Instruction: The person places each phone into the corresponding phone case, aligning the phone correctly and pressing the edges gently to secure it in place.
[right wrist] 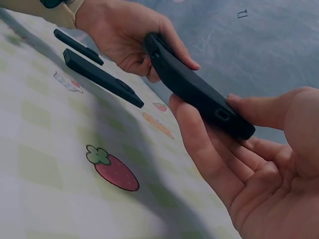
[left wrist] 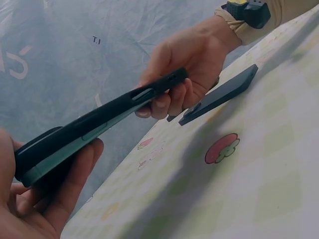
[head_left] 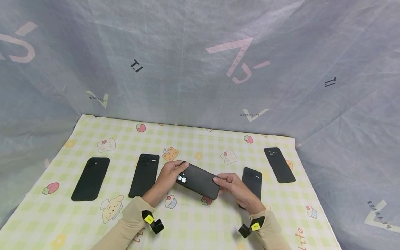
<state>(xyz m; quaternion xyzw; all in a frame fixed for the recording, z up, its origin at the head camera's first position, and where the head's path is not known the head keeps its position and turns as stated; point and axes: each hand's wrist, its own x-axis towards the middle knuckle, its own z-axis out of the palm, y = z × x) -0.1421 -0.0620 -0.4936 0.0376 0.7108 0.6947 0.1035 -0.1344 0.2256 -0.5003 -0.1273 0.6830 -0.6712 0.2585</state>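
A black phone (head_left: 201, 180) with bright round camera lenses is held tilted above the table, its back facing up. My left hand (head_left: 170, 175) grips its camera end, thumb on the back and fingers beneath. At the opposite end, my right hand (head_left: 232, 186) pinches it between thumb and fingers. Along the phone's edge (left wrist: 94, 119), the left wrist view shows a dark strip beside a paler one; whether this is a separate case I cannot tell. A port opening (right wrist: 222, 115) shows on the short end in the right wrist view. Fingers hide part of both ends.
Left of my hands lie two black phone-shaped slabs (head_left: 90, 178) (head_left: 144, 175). Another slab (head_left: 252, 178) lies partly behind my right forearm, and one more (head_left: 279, 165) sits at the far right. A checked cloth (head_left: 200, 225) covers the table; a grey curtain (head_left: 181, 69) hangs behind.
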